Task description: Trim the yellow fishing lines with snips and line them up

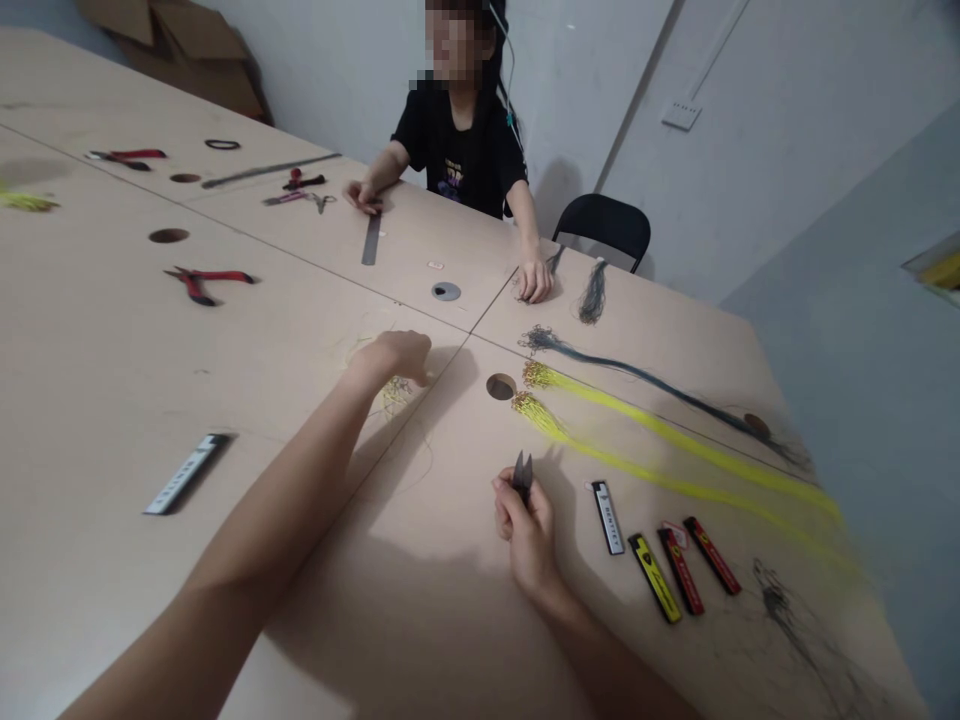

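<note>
My right hand [531, 530] is closed around a pair of thread snips [523, 472], with the two pointed blades up and slightly apart. Bent at the wrist, my left hand [405, 355] is over a small tangle of yellowish thread scraps [396, 398]; its fingers are mostly hidden. To the right lie two bundles of bright yellow line [637, 405] with brassy pieces at their near ends. Behind them a dark blue-grey line bundle [637, 368] stretches along the table. Several lighters, among them a yellow one [654, 578] and a white one [607, 518], rest beside my right forearm.
Across the table [315, 400] a person [465, 150] has one hand by a ruler [371, 238], the other at dark threads. Red-handled pliers [206, 283] and a white lighter [186, 475] lie left. A cable hole [501, 387] sits mid-table; dark loose threads [780, 600] lie right.
</note>
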Tool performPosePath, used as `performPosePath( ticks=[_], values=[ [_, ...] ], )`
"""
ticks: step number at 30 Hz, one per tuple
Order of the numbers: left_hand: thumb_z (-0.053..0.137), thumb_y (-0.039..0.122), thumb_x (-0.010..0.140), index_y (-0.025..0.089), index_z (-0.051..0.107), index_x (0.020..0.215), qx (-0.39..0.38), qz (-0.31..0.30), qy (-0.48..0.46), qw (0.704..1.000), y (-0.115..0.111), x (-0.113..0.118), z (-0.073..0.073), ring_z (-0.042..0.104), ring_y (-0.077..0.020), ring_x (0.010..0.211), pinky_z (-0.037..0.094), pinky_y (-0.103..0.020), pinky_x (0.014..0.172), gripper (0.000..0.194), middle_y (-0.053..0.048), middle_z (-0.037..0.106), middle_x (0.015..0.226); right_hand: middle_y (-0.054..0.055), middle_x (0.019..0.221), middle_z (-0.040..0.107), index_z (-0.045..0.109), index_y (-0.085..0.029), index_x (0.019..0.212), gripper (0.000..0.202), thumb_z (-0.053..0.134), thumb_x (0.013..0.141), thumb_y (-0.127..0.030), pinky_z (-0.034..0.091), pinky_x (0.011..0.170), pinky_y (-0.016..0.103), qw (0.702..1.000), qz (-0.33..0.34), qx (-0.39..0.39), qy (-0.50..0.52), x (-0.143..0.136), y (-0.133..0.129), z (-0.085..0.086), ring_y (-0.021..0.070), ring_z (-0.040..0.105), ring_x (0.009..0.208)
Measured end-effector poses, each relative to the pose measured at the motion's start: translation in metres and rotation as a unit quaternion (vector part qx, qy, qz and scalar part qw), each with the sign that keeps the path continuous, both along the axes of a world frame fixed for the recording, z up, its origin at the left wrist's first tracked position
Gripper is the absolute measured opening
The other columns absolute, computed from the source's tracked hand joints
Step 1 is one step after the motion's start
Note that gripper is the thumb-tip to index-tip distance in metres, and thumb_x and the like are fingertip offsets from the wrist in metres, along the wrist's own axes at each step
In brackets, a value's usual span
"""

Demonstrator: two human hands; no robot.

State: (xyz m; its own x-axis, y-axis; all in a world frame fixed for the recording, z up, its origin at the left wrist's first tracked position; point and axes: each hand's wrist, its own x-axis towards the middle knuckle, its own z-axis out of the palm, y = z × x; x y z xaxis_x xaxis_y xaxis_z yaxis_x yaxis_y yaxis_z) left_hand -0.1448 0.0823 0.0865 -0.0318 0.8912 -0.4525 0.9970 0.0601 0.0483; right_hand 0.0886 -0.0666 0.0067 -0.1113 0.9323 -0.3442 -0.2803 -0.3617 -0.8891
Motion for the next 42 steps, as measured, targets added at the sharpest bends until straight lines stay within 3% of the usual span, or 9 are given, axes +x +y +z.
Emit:
performPosePath(
  ticks=[5,8,12,16,19,27,33,42],
  values=[
    [0.073,0.037,0.066,0.014,0.074,0.104,0.024,0.046,-0.018,0.998,-0.005,-0.006,0.003,0.062,-0.0316,0.109,0.046,-0.034,0.088,0.044,-0.013,0.074,0.097,-0.011,0.049,0.035,0.053,-0.020,0.078,0.038,0.074,0.065,-0.050,0.019,0.040,0.020,1.000,0.003,0.011,-0.003,0.000,0.000,0.000,0.0054,0.026,0.042],
    [0.065,0.039,0.074,0.022,0.070,0.117,0.069,0.043,-0.038,0.996,-0.027,-0.017,-0.003,0.054,-0.0292,0.122,0.043,-0.034,0.095,0.047,-0.008,0.069,0.118,-0.010,0.048,0.036,0.053,-0.020,0.077,0.039,0.074,0.065,-0.051,0.019,0.040,0.020,1.000,0.005,0.011,-0.006,0.000,0.000,0.001,0.0054,0.026,0.042],
    [0.063,0.036,0.071,0.033,0.063,0.129,0.147,0.024,-0.058,0.987,-0.047,-0.022,-0.008,0.048,-0.0277,0.131,0.041,-0.031,0.100,0.058,-0.003,0.063,0.133,-0.010,0.048,0.036,0.053,-0.020,0.077,0.039,0.075,0.064,-0.050,0.019,0.040,0.020,1.000,0.004,0.004,-0.006,0.001,0.000,0.001,0.0055,0.026,0.042],
    [0.073,0.032,0.064,0.017,0.072,0.116,0.036,0.042,0.002,0.998,-0.023,-0.002,0.005,0.063,-0.0357,0.110,0.048,-0.037,0.087,0.054,-0.017,0.074,0.110,-0.010,0.049,0.035,0.054,-0.020,0.077,0.037,0.074,0.064,-0.048,0.019,0.040,0.020,1.000,0.004,0.003,0.000,0.001,0.000,0.001,0.0055,0.026,0.043],
    [0.074,0.026,0.067,0.010,0.075,0.107,-0.007,0.035,0.038,0.999,-0.006,0.014,0.016,0.069,-0.0361,0.097,0.051,-0.037,0.080,0.044,-0.023,0.075,0.102,-0.010,0.049,0.035,0.054,-0.020,0.078,0.036,0.073,0.064,-0.047,0.019,0.041,0.019,1.000,0.003,0.002,0.002,0.000,0.000,0.001,0.0056,0.027,0.043],
    [0.072,0.031,0.077,0.010,0.072,0.118,-0.019,0.009,0.096,0.995,-0.008,0.020,0.015,0.069,-0.0330,0.103,0.052,-0.033,0.082,0.046,-0.023,0.072,0.115,-0.010,0.050,0.036,0.053,-0.020,0.078,0.037,0.073,0.063,-0.047,0.019,0.041,0.020,1.000,0.004,-0.008,-0.004,0.000,0.000,0.002,0.0055,0.027,0.043],
    [0.074,0.040,0.070,0.018,0.076,0.110,-0.012,0.002,0.083,0.996,-0.003,0.013,0.009,0.070,-0.0306,0.099,0.051,-0.032,0.081,0.046,-0.017,0.076,0.103,-0.010,0.050,0.037,0.054,-0.019,0.079,0.037,0.073,0.063,-0.046,0.019,0.041,0.019,1.000,0.005,-0.010,0.000,0.001,-0.001,0.001,0.0055,0.027,0.044],
    [0.070,0.032,0.069,0.013,0.078,0.088,-0.002,-0.005,0.043,0.999,-0.008,0.005,0.016,0.070,-0.0252,0.079,0.046,-0.028,0.065,0.027,-0.014,0.076,0.084,-0.010,0.051,0.035,0.054,-0.021,0.078,0.035,0.073,0.066,-0.047,0.020,0.041,0.020,1.000,0.005,0.008,0.000,0.000,-0.001,-0.001,0.0059,0.026,0.044]
  ],
)
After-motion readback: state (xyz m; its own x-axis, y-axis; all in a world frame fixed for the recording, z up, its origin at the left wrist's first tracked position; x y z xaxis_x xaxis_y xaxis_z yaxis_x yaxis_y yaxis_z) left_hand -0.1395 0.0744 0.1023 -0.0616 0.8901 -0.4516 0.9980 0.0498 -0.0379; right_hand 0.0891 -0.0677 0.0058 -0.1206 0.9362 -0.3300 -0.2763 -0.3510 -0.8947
